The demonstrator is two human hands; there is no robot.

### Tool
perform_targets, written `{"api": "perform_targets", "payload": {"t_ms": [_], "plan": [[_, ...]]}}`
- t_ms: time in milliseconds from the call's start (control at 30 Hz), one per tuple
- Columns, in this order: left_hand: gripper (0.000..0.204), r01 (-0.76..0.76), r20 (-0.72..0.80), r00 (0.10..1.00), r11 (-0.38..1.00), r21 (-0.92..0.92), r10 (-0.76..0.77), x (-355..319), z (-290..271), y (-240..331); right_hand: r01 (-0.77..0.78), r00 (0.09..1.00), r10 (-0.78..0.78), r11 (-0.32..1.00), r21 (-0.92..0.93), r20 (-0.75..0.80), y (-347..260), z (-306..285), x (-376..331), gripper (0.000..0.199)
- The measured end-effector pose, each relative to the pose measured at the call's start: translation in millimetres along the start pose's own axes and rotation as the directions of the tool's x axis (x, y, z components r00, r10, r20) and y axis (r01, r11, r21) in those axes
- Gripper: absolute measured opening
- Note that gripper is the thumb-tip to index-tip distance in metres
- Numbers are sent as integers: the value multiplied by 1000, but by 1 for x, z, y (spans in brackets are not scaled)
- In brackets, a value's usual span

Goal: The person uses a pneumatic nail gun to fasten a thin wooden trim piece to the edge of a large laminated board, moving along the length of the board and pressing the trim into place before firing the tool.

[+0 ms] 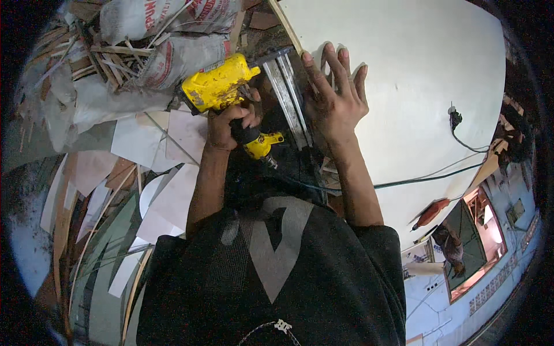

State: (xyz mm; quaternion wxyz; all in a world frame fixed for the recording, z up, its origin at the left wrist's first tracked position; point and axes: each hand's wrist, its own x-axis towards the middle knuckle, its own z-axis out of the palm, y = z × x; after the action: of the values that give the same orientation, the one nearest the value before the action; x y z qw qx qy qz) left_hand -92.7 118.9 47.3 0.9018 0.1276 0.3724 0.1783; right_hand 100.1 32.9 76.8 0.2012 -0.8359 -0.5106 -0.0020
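Note:
My left hand (pixel 226 124) grips the handle of a yellow pneumatic nail gun (pixel 222 85), whose silver magazine (pixel 288 98) runs down beside the edge of a large white board (pixel 427 86). The gun's nose points at the board's left edge near a thin wooden strip (pixel 284 26). My right hand (pixel 334 92) lies flat on the white board with its fingers spread, right next to the magazine. A thin air hose (pixel 415 180) trails from the gun's handle across the board to the right.
White sacks (pixel 173 34) and wood scraps (pixel 104 57) are piled at the upper left. Cut white and brown panel offcuts (pixel 144 173) litter the floor at the left. An orange-handled tool (pixel 430 213) and a black cable (pixel 459 130) lie on the board's right side.

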Motion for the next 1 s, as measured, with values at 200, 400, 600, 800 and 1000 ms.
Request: {"api": "perform_targets", "payload": {"t_ms": [200,400,600,800,1000], "plan": [[41,-9,48,999,1000,28,8,2,-1,0,-10,999,10,1000,9,35,-1,-4,-2,56],[44,0,41,999,999,-34,2,0,2,1,0,999,0,1000,-6,51,-3,-4,-2,40],[44,16,2,1000,996,-84,-16,-5,0,2,8,997,-7,1000,-21,76,-6,-5,-4,40],[44,15,25,1000,1000,-23,-15,0,-2,3,9,996,-6,999,-42,83,0,-5,-6,42],[48,-115,148,978,968,-223,150,9,-19,-2,30,999,-30,1000,2,14,4,-3,-1,45]]}}
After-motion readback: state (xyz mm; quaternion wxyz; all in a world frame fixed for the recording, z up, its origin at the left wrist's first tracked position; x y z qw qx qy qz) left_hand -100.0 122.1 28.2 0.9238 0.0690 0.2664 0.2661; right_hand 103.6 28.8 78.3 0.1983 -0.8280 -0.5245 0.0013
